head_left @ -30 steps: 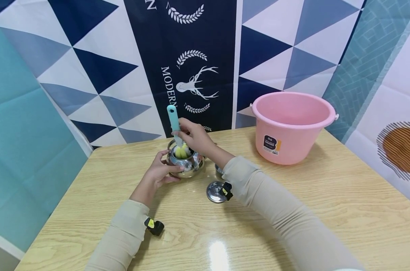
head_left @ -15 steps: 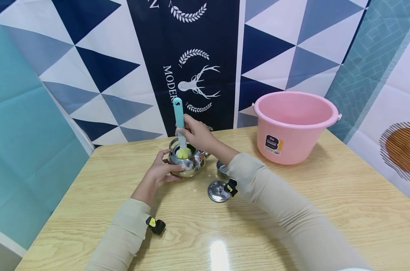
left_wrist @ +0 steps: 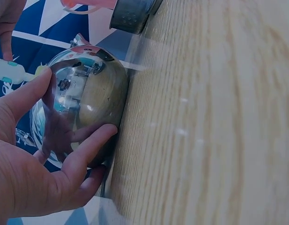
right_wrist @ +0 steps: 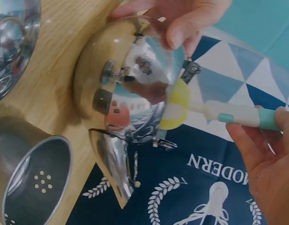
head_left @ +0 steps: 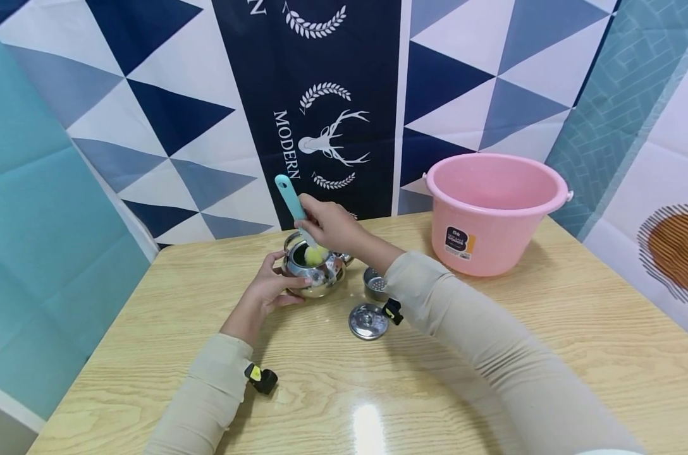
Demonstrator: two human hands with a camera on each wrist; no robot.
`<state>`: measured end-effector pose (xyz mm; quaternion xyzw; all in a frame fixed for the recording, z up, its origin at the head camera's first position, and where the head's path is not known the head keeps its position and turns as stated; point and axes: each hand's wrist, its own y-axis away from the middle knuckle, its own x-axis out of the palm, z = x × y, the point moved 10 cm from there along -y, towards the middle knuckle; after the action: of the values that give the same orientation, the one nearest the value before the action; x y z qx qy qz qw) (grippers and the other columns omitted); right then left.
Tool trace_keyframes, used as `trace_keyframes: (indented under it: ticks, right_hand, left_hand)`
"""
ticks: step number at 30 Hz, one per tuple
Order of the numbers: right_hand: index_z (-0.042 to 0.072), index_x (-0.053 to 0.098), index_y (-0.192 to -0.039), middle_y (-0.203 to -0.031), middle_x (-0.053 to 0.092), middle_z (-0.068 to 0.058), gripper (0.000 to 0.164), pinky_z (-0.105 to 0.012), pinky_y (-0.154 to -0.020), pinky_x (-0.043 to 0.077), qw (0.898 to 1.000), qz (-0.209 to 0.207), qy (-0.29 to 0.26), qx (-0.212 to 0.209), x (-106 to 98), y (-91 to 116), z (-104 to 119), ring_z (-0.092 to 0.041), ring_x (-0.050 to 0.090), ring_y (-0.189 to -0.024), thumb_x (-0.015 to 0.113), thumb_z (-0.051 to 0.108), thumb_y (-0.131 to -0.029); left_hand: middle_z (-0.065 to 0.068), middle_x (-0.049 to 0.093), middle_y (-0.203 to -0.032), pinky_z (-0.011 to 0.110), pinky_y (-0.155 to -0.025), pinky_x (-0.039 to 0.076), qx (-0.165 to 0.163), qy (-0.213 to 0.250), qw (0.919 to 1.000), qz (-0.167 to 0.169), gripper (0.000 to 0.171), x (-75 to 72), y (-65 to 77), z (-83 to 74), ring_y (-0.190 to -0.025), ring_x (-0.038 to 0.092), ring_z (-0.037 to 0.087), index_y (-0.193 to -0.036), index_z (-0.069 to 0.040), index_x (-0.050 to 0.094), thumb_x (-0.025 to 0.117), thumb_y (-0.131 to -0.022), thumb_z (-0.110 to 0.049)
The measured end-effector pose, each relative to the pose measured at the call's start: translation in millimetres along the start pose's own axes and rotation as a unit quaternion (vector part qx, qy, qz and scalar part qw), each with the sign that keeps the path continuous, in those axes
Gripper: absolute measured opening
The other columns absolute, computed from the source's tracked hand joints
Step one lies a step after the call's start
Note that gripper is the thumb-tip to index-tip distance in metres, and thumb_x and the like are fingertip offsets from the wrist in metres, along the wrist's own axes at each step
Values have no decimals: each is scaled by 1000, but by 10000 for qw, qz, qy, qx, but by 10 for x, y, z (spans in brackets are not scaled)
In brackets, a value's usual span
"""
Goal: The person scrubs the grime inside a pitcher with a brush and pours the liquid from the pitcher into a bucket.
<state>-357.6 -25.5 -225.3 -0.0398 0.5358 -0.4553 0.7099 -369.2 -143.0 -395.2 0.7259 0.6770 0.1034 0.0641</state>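
A shiny steel teapot [head_left: 324, 279] stands on the table with its top uncovered. My left hand [head_left: 266, 285] grips its left side, thumb near the rim and fingers spread along the curved body [left_wrist: 90, 101]. My right hand [head_left: 334, 226] holds the turquoise and white handle [head_left: 289, 197] of a cleaning brush, which leans to the left. The brush's yellow sponge head [right_wrist: 179, 105] sits in the teapot's mouth, partly hidden inside. In the right wrist view, the spout [right_wrist: 114, 164] points away from my left hand.
A perforated steel strainer cup [head_left: 374, 285] stands right of the teapot, partly behind my right sleeve. The round steel lid [head_left: 368, 322] lies in front of it. A pink bucket [head_left: 483, 243] occupies the table's back right, near the patterned wall cloth [head_left: 344, 76].
The brush first rose, standing nearly upright, then went lower again with its handle tipped left and its sponge toward the right of the opening. My left hand keeps hold of the teapot.
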Motion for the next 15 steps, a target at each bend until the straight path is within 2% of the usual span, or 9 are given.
trace_keyframes:
  ticks: [5, 9, 15]
  right_hand:
    - [4, 51, -107, -89, 65, -8, 14, -28, -63, 53, 9988, -470, 10, -108, -33, 12, -20, -17, 63, -74, 59, 11, -98]
    - [3, 52, -108, -85, 65, -8, 15, -28, -59, 51, 9962, -840, -50, -214, -45, 25, -48, -17, 62, -69, 60, 10, -98]
    - [3, 52, -111, -86, 66, -8, 17, -28, -64, 53, 9920, -1207, -284, -222, -28, 34, -92, -18, 64, -74, 61, 9, -97]
  left_hand:
    - [23, 21, -145, 52, -77, 58, -11, -39, 10000, 59, 91, 13, 15, -9, -120, 46, 49, -151, -21, 20, 71, -82, 10]
    - [22, 23, -144, 51, -77, 59, -28, -52, 9999, 94, 91, 22, 23, -12, -118, 48, 48, -151, -21, 20, 71, -83, 10]
    - [23, 22, -144, 52, -78, 58, -15, -67, 9999, 133, 92, 28, 19, -10, -117, 48, 48, -152, -20, 18, 71, -83, 9]
